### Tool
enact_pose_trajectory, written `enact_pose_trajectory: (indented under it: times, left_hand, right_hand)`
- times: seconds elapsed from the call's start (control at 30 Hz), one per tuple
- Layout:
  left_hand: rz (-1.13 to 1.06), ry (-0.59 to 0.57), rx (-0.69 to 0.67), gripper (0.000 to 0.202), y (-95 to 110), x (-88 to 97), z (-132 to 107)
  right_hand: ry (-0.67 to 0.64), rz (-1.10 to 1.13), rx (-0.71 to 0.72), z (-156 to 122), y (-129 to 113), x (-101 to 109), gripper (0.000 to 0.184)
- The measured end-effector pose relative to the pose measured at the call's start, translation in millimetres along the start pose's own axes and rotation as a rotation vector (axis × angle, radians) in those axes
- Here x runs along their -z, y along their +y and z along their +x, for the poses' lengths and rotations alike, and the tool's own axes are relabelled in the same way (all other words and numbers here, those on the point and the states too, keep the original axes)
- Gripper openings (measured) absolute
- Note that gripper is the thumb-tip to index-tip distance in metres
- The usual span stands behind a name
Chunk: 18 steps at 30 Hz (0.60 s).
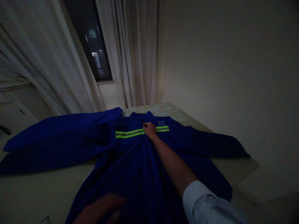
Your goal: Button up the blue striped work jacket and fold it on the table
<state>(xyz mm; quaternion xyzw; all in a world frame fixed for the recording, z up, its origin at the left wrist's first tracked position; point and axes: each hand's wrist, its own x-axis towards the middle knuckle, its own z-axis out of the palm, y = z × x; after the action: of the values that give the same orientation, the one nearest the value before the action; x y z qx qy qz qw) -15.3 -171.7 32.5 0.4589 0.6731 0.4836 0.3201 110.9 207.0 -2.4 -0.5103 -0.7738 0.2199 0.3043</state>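
A blue work jacket (130, 161) with a yellow-green reflective stripe (129, 133) across the chest lies spread on a pale bed (35, 186), sleeves stretched out to both sides. My right hand (149, 129) reaches far forward and pinches the fabric at the chest, right on the stripe near the collar. My left hand (102, 210) rests low on the jacket's hem at the bottom of the view; it is dark and blurred, so its fingers cannot be made out.
Pale curtains (130, 53) hang behind the bed around a dark window (93, 43). A bare wall (233, 77) stands to the right. The bed's right edge (243, 174) drops off beside the jacket's right sleeve.
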Motion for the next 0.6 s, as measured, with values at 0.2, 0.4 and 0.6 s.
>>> enact_pose_trajectory:
  times: [0.2,0.4,0.6]
  left_hand:
    - [0.679,-0.11,-0.548,0.036,-14.6,-10.2,99.3]
    - [0.754,-0.112,-0.612,0.035,-51.3,-15.4,108.5]
    - [0.732,-0.123,-0.554,0.039,-47.1,-16.4,105.3]
  right_hand:
    - [-0.021,-0.101,0.053,-2.1,-0.6,-4.4,0.03]
    - [-0.072,-0.27,0.12,-4.5,-4.9,-5.2,0.031]
    - [-0.128,-0.539,0.208,-8.6,-12.9,-2.5,0.031]
